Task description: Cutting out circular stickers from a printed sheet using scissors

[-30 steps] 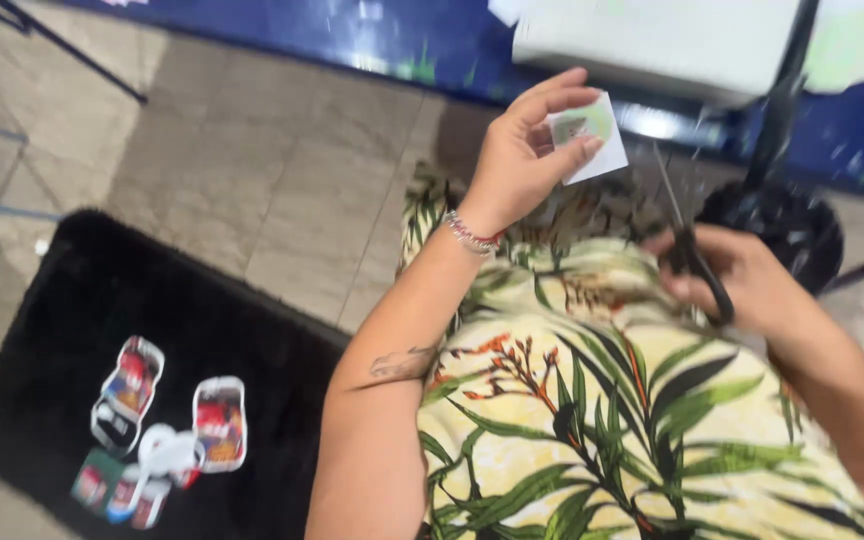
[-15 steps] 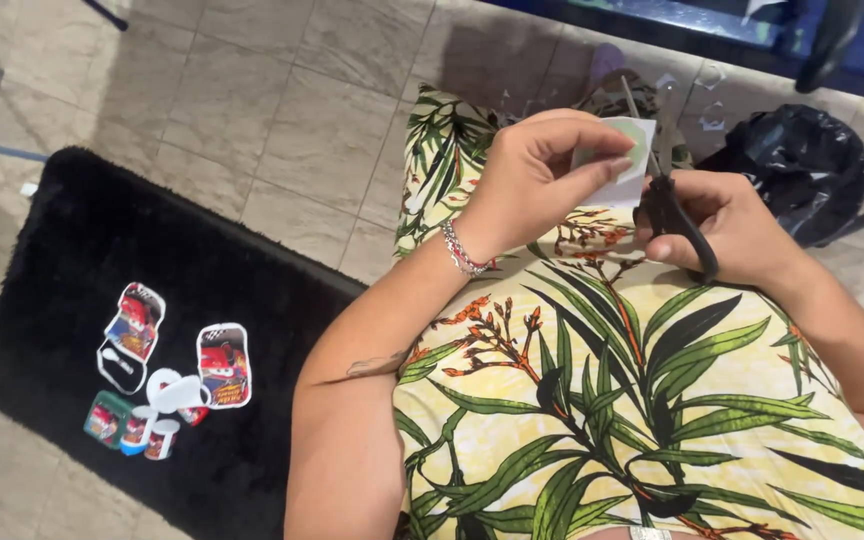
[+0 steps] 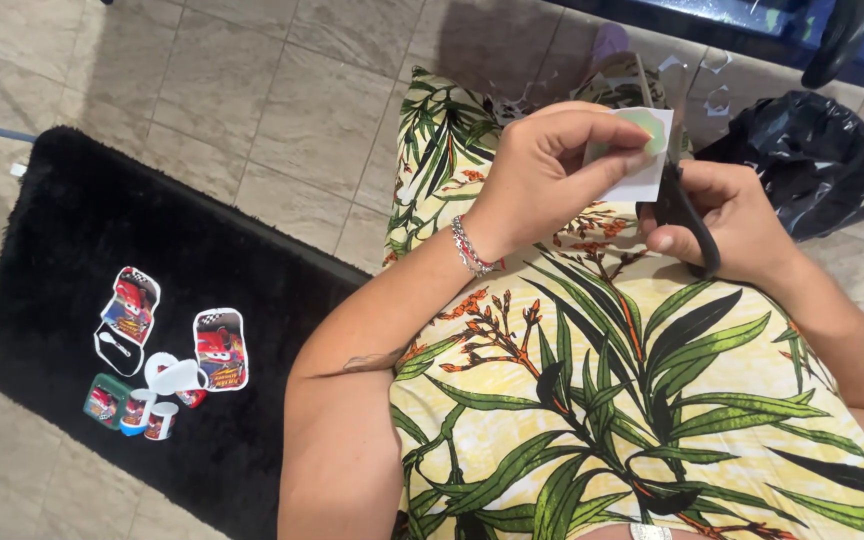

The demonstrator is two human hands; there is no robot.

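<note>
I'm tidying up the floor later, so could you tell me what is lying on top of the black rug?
On the black rug lies a cluster of cut-out picture stickers, red, white and green. Its near end is hidden behind the person's arm.

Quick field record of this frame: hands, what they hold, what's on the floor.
left hand: pinches a small white paper piece with a green patch
right hand: grips black scissors, blades at the paper's edge
lap: leaf-print fabric
black rug: holds cut-out stickers
black bag: on tiled floor, beyond right hand
</note>
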